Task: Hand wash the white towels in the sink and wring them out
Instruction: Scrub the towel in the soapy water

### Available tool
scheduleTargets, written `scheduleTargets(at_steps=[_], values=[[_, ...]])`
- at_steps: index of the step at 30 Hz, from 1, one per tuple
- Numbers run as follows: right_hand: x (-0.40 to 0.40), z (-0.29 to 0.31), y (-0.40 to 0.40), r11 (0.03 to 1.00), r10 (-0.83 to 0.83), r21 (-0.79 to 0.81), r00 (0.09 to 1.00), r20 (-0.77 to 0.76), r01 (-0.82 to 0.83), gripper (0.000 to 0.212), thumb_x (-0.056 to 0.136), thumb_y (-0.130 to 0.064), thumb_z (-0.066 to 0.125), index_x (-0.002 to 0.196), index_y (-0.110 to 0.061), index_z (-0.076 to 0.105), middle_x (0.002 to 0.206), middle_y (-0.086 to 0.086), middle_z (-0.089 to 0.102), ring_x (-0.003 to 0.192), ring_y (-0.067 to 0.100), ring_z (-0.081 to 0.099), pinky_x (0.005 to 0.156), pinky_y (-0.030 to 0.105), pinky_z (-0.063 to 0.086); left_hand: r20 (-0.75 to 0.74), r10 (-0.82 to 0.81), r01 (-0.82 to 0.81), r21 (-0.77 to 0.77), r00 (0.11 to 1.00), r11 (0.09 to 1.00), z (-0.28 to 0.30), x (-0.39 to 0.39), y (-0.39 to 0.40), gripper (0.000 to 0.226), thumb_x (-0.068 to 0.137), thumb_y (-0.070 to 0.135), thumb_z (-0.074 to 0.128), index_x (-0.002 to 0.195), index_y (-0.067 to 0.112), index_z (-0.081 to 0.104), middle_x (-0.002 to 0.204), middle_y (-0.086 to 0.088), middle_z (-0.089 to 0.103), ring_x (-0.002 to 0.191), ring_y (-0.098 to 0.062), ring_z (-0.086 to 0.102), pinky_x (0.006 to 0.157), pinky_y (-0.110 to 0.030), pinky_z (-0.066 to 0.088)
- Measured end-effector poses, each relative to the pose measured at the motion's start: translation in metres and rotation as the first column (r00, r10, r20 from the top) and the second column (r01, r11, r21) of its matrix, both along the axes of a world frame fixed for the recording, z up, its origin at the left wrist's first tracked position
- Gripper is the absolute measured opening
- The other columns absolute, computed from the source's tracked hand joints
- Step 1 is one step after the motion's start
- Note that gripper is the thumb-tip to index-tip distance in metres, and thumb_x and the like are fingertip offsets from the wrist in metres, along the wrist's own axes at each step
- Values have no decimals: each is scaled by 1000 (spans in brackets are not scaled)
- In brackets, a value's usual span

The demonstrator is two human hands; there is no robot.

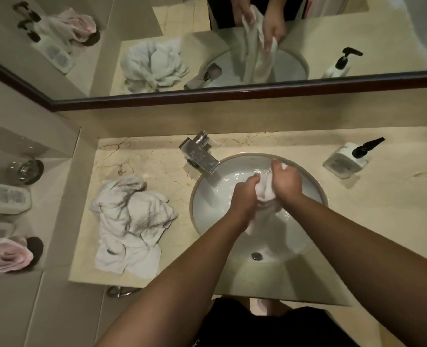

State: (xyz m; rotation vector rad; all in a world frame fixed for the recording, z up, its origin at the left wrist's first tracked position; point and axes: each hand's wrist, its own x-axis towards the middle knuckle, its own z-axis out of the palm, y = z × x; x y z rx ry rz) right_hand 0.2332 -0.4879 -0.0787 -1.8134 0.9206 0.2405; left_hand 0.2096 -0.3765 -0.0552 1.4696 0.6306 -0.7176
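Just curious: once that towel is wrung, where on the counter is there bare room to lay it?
Bare marble lies right of the round white sink, below the white pump bottle. Left of the sink, the heap of white towels crowds the counter.

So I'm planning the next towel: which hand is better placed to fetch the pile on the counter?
Left, probably. The towel pile lies on the left hand's side of the sink; the right hand would have to cross over. Both now grip the wet towel.

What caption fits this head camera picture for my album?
Both hands, left hand and right hand, squeeze a white towel over the sink.
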Motion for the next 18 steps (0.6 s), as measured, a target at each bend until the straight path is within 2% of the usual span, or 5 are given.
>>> scheduleTargets(at_steps=[4,8,13,15,18], values=[[-1,-44,-15,995,62,86,983,-176,-47,49,93,-43,58,109,4,62,98,15,61,96,36,63,78,35,48,-74,-11,26,194,997,981,-47,16,25,42,99,43,53,116,6,64,105,-9,69,88,-24,62,76,-31,48],[-7,-73,-24,993,69,108,961,-269,-41,25,93,-23,60,104,-1,55,88,10,56,73,24,55,64,31,42,-197,9,48,280,980,959,-95,29,44,43,92,23,62,126,-3,55,85,-9,53,65,-19,49,52,-25,35],[-15,-110,-41,985,171,29,944,-281,-170,45,91,-22,63,133,-10,53,128,10,60,107,27,58,99,42,48,-160,70,-12,337,985,941,-164,32,68,68,74,31,71,128,-9,56,116,-31,63,107,-44,63,79,-39,53],[-18,-127,-45,967,246,29,906,-344,-251,48,92,-22,65,137,-8,54,137,10,58,118,28,58,104,39,45,-157,0,54,336,988,940,-173,34,73,46,78,19,69,115,-8,62,89,-18,66,87,-36,64,74,-31,48],[-27,-150,-44,892,425,10,833,-354,-451,54,92,-23,67,140,-4,51,141,13,56,129,27,52,98,29,37,-142,-83,126,334,986,934,-185,33,77,53,80,11,69,131,4,59,114,-9,63,104,-26,60,85,-30,49]])
